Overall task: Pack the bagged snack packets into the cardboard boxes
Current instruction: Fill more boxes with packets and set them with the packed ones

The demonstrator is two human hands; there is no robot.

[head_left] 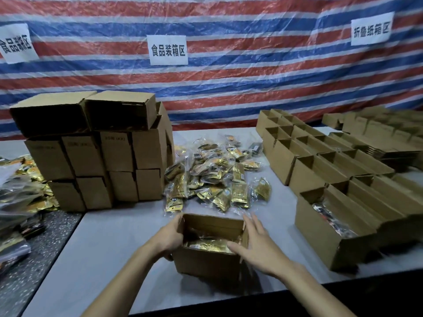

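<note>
We log the box (206, 261) standing open near the front edge of the table (109, 248). Gold packets (209, 244) lie inside, print unreadable. The left hand (170, 236) grips its left wall, thumb at the rim, fingers curled low outside with the tips partly hidden. The right hand (254, 241) lies flat along the right wall, fingers straight, clasping nothing. Just behind sits a loose pile (212, 177) of bagged packets. To the left is a stack (98, 152) of closed boxes. Open rows (320, 170) run along the right, far ones blurred, nearest contents half hidden.
</note>
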